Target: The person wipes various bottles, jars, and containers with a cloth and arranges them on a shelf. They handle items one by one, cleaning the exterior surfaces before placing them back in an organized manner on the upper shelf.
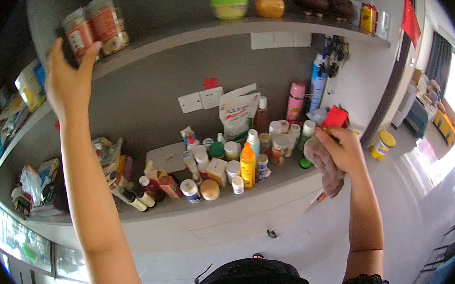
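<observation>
My left hand (pixel 70 75) reaches up to the upper shelf at the left, its thumb and fingers round the lower part of a clear jar with a red label (pixel 80 31). A second clear jar with a red label (pixel 106 22) stands right beside it. Over the right end of the lower shelf, my right hand (pixel 344 147) is closed on a crumpled greyish-pink rag (pixel 326 168), which hangs down past the shelf's front edge. Close to that hand are a red packet (pixel 335 116) and a white-capped bottle (pixel 306 130).
Crowding the lower shelf are several bottles and jars, among them an orange spray bottle (pixel 248 164) and a pink flask (pixel 295 101). A green-lidded tub (pixel 228 4), an orange jar (pixel 269 5) and a brown teapot (pixel 311 0) stand on the upper shelf (pixel 185 41). A yellow bucket (pixel 383 144) is on the floor.
</observation>
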